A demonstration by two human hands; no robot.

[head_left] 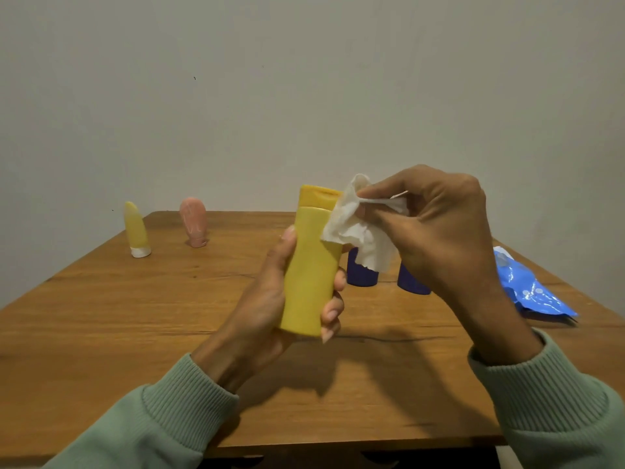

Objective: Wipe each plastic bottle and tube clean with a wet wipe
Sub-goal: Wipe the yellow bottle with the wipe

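My left hand [270, 299] grips a yellow plastic bottle [311, 265] upright above the table, thumb on its left side and fingers curled round its right side. Its orange-yellow cap [318, 196] points up. My right hand [436, 228] pinches a crumpled white wet wipe [355, 231], which touches the bottle's upper right side just below the cap. Behind the wipe and my right hand stand two dark blue bottles [362, 270] [411, 282], partly hidden.
A yellow tube [137, 230] and a pink tube [193, 221] stand cap-down at the far left of the wooden table [135, 316]. A blue wet-wipe pack [527, 289] lies at the right edge. A plain wall rises behind the table.
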